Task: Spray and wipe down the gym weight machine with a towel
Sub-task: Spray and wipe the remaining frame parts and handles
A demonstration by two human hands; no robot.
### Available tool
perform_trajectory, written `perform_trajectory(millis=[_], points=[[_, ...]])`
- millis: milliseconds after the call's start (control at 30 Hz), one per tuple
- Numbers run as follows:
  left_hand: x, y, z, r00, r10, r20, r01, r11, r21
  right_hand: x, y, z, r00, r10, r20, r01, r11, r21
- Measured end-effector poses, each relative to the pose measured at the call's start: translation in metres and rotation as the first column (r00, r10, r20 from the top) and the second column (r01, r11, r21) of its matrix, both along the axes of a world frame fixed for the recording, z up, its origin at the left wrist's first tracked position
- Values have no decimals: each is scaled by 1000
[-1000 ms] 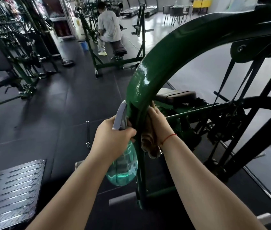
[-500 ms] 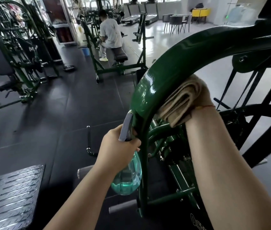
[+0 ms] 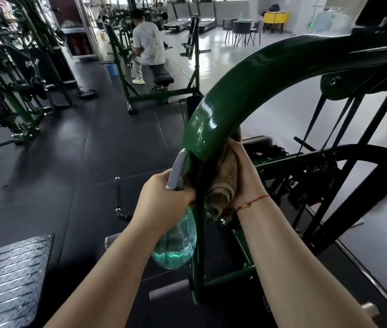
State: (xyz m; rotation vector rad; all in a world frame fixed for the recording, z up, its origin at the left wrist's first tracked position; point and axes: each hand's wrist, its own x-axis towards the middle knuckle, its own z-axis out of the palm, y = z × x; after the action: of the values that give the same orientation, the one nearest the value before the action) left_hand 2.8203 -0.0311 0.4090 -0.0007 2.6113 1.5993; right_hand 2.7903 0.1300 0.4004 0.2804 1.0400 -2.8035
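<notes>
A thick curved green frame bar of the weight machine arches from the centre to the upper right. My right hand presses a folded brown towel against the bar's underside, low on the curve where it meets the upright post. My left hand grips a spray bottle with a grey trigger head and a clear teal body, held just left of the post. The towel's far side is hidden behind the bar.
A steel tread plate lies at the lower left. A person sits on a bench beyond. Other green machines stand at the left. Black cables and a wheel frame fill the right. Chrome pegs stick out near the base.
My right hand has slid the towel back down the curved bar, from higher on the arch to the low bend. The left hand and bottle have stayed nearly in place.
</notes>
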Motion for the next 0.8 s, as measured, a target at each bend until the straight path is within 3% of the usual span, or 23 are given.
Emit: perform_trajectory(millis=[100,167,267,333,433,533,633,800], points=[[-1,0,-2,1000,16,8,-16,1000,8,2,-3,-12,996,16,93,-22,997,68],[0,-1,0,1000,1,16,-2,1000,27,-3,2,-4,999,-32,31,30,998,62],[1,-4,2,999,-33,23,32,998,52,-13,16,22,989,-103,-106,95,992,-80],[1,-5,2,998,-59,35,57,997,45,-22,26,39,981,-164,-99,157,985,-78],[2,-4,5,998,-47,33,45,997,69,-32,35,42,976,-199,-93,205,977,59],[4,-2,3,999,-18,48,11,991,136,-33,35,20,979,-202,19,175,886,429],[1,-1,2,999,-11,47,5,992,125,-86,72,-55,967,-155,201,92,952,293],[-2,-2,2,999,-8,40,4,995,96,-58,7,-12,993,52,102,-66,988,142]])
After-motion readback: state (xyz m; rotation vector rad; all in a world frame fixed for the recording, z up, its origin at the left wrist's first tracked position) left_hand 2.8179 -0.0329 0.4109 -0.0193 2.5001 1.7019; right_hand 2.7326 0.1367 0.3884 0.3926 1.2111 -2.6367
